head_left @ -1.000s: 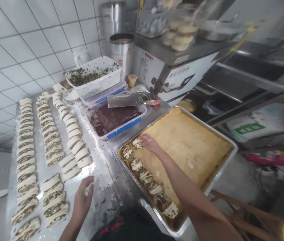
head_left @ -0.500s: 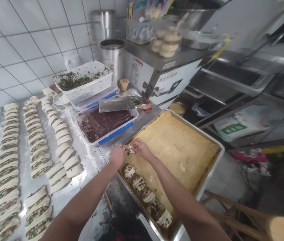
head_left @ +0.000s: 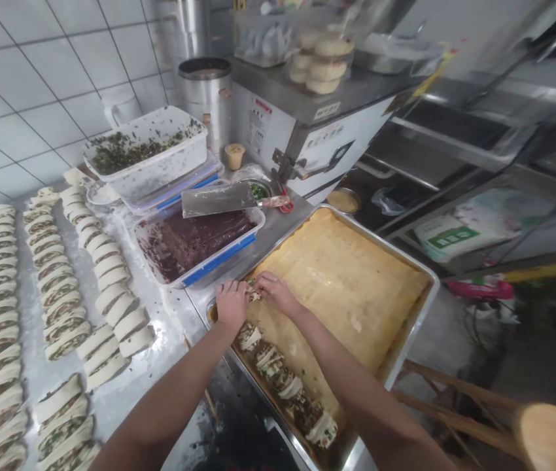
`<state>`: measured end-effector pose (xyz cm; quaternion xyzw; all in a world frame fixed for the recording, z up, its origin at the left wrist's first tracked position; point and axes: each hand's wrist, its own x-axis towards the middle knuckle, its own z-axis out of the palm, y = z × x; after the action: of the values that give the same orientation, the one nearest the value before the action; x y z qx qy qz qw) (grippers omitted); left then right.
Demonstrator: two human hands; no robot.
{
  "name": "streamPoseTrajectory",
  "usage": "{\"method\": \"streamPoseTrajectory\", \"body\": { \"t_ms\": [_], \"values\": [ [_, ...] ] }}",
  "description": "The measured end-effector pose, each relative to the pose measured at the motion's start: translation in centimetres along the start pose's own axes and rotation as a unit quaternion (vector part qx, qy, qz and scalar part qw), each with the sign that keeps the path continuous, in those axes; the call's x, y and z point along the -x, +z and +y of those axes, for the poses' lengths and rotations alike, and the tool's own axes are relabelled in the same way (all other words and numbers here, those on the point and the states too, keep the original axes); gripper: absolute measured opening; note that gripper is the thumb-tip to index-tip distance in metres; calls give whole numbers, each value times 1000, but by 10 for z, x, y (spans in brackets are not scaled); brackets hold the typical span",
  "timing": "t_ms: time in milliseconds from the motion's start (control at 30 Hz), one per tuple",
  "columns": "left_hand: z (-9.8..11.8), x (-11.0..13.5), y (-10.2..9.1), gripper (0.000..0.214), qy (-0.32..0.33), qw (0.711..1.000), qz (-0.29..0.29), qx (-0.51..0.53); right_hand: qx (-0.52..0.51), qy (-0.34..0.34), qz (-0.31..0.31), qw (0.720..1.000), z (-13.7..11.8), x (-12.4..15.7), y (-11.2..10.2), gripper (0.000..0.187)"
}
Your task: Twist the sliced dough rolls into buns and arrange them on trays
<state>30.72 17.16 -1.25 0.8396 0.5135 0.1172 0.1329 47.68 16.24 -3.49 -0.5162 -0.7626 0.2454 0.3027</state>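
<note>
My left hand (head_left: 231, 303) and my right hand (head_left: 272, 292) meet at the near left corner of a metal baking tray (head_left: 427, 307) lined with yellow-brown cloth. Both pinch one small herb-filled dough roll (head_left: 253, 296) between their fingertips. A row of shaped rolls (head_left: 282, 383) runs along the tray's near edge toward me. On the floured steel table to the left lie several rows of cut dough rolls (head_left: 57, 288).
Behind the tray stand a plastic tub of dark paste (head_left: 194, 243) with a cleaver (head_left: 219, 198) across it, and a tub of chopped greens (head_left: 145, 152). A white machine (head_left: 307, 131) carries stacked buns (head_left: 324, 65). A wooden stool (head_left: 547, 432) stands at lower right.
My left hand left the floured table and came to the tray, joining my right hand on the dough roll. The view shifted slightly to the right.
</note>
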Motion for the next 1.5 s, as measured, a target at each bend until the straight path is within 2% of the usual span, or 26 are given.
{"method": "streamPoseTrajectory", "body": {
  "t_ms": [167,400,533,700,900,1033,1100,1167,1233,1267,1333,1400,1433,1500],
  "values": [
    [1,3,1,23,11,1000,-9,0,-2,-2,-13,1000,1,-2,-2,22],
    [0,2,1,23,16,1000,-18,5,-2,19,-14,1000,5,-4,-6,16],
    [1,0,2,22,-7,1000,-11,7,-6,27,-6,1000,11,-5,-6,9],
    [4,4,2,19,-16,1000,-9,3,-41,53,-25,997,12,-4,-8,14],
    [5,3,1,16,-17,999,-26,13,-90,33,-34,995,21,-8,-13,19],
    [9,3,-8,19,-27,997,-62,23,-69,38,-38,996,20,-7,-15,18],
    [5,10,-17,19,-18,997,-49,50,-45,14,-41,998,14,-9,-14,17],
    [-9,28,-30,25,-36,996,12,80,-14,-6,21,1000,0,-14,-9,18],
    [-31,62,-46,29,-87,988,64,113,1,50,78,996,-28,-21,4,22],
    [-45,87,-57,28,-123,980,86,130,-2,90,71,993,-48,-23,14,23],
    [-75,149,-79,24,-206,956,125,167,-60,160,-9,985,-100,-23,41,24],
    [-111,221,-100,24,-317,912,175,194,-190,211,-133,950,-158,-18,79,25],
    [-130,256,-108,24,-372,884,201,200,-269,237,-186,915,-186,-14,102,27],
    [-169,320,-119,25,-515,792,258,201,-399,272,-299,823,-233,-5,152,36]
  ]
}}
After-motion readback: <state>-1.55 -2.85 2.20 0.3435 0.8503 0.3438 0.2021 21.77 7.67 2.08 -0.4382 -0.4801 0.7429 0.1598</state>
